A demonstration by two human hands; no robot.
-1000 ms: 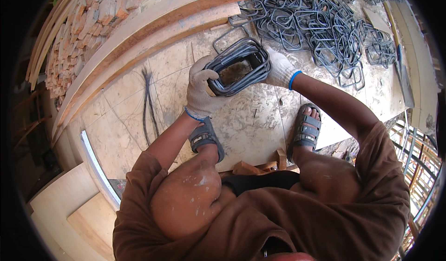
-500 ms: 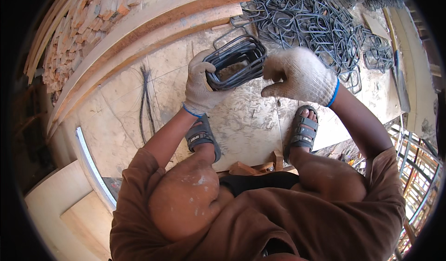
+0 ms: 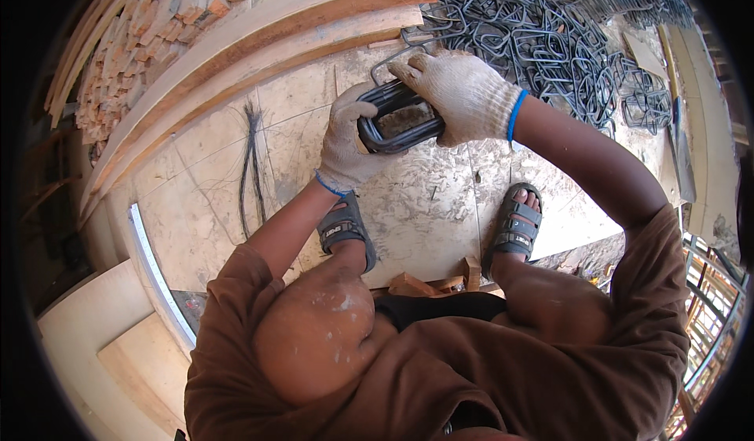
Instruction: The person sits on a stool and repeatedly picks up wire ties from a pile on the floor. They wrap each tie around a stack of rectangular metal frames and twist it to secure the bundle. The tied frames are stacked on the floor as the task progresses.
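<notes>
A stack of bent steel rebar stirrups (image 3: 402, 138), dark rounded rectangles lined up together, is held above the floor between my hands. My left hand (image 3: 345, 144), in a knitted off-white glove, is closed round the stack's left end. Over its right end and far side curls my right hand (image 3: 471, 99), gloved the same way with a blue cuff; part of its grip is hidden behind the steel. One stirrup (image 3: 378, 65) sticks out beyond the far side of the stack. A large tangled pile of loose stirrups (image 3: 542, 52) lies past my right hand.
Long wooden boards (image 3: 259, 56) run along the far left, with stacked bricks (image 3: 149, 56) behind them. Thin black tie wires (image 3: 250, 166) lie on the stained floor (image 3: 424, 229). A metal strip (image 3: 161, 272) lies at left, wood scraps (image 3: 424, 285) between my sandalled feet.
My right hand has moved left from beside the stirrup stack and closed on its right end. The stack has pressed closer together, and my left hand keeps its grip.
</notes>
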